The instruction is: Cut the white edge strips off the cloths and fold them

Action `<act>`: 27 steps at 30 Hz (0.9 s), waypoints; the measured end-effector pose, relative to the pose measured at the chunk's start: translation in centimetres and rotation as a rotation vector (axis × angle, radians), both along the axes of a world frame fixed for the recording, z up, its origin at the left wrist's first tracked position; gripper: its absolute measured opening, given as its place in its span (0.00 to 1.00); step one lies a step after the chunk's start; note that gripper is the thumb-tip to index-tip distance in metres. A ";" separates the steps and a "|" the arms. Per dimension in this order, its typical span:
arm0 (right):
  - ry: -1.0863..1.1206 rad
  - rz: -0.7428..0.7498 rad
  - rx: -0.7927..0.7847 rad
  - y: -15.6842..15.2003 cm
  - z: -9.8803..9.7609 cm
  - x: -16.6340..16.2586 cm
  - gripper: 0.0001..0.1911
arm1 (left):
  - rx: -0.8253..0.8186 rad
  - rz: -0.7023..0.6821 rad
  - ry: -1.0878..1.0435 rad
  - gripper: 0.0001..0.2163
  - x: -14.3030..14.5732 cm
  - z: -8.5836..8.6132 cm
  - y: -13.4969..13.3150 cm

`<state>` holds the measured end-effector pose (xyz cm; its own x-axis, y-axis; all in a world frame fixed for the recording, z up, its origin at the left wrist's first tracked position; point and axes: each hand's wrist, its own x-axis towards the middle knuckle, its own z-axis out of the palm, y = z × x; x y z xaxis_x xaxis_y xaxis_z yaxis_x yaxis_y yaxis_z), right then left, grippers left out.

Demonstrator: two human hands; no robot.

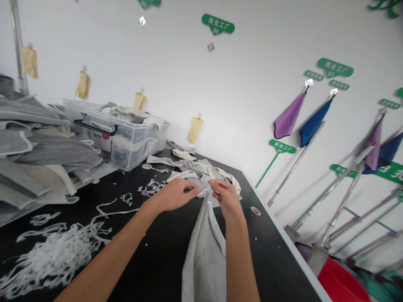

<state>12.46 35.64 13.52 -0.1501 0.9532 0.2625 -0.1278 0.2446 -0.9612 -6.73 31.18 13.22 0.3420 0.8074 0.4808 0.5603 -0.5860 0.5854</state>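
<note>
A grey cloth piece (209, 256) with white edging hangs down toward me, its narrow end raised above the black table. My right hand (225, 195) pinches that tip between thumb and fingers. Close on its left, my left hand (176, 195) is closed around small thread snips (189, 189); their dark handle shows, and a shiny tip lies by the cloth's end. Most of the snips is hidden by the fingers. Behind both hands lies a loose heap of grey and cream cloth pieces (201, 167).
On the left are a pile of white cord ends (59, 256), stacked grey cloth (47, 147) and a clear plastic bin (126, 147) of fabric. A roll of tape (256, 211) lies near the right edge of the black table (273, 260). Mop poles (292, 167) and a red bucket (341, 283) stand beyond.
</note>
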 end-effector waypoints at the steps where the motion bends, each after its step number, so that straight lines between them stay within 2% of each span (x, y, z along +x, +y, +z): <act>1: -0.002 -0.001 0.001 0.0 0.0 0.0 0.10 | 0.010 0.012 -0.001 0.17 0.0 -0.1 0.0; 14: -0.056 0.019 0.047 -0.4 0.2 0.0 0.10 | 0.026 0.033 -0.033 0.16 1.5 0.0 -0.2; 27: -0.108 -0.013 0.082 -0.3 0.3 0.3 0.10 | 0.153 0.118 0.097 0.15 1.5 -0.1 -0.2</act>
